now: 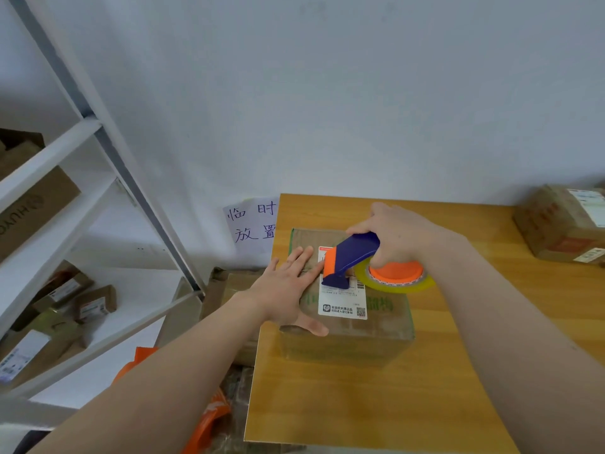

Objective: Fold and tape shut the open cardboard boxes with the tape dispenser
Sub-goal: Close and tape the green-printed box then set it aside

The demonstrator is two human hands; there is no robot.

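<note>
Now: the person is taping the top of a closed brown cardboard box (353, 342) that sits on the yellow wooden bench (360, 404), close to the bench's left edge.
Left grip (288, 286): spread flat, fingers straight, pressing down on the box top with the thumb over the near edge.
Right grip (402, 234): curled round the handle of the blue-and-orange plastic tape dispenser (355, 250); its roll of clear yellowish tape (409, 285) hangs over the right half of the box top.
Dispenser mouth: down on the box top, over the upper part of the white printed shipping label (343, 306), touching or just beside the left fingertips.
Risk, fingers: likely the nearest one. A pull towards the left would run the cutter edge and the sticky strip into the flat fingers.
Risk, box: the bench looks smooth. A hard drag could slide the box to the left edge, since only the flat hand anchors it.
Risk, flaps: if the pressing hand lifts early, the flaps may spring up and the tape bridge a gap.
Risk, line: the flap seam is hard to make out, so I cannot tell whether the strip follows it. A skewed pull would leave the seam partly open.
Risk, label: tape across the print could wrinkle over the barcode.
</note>
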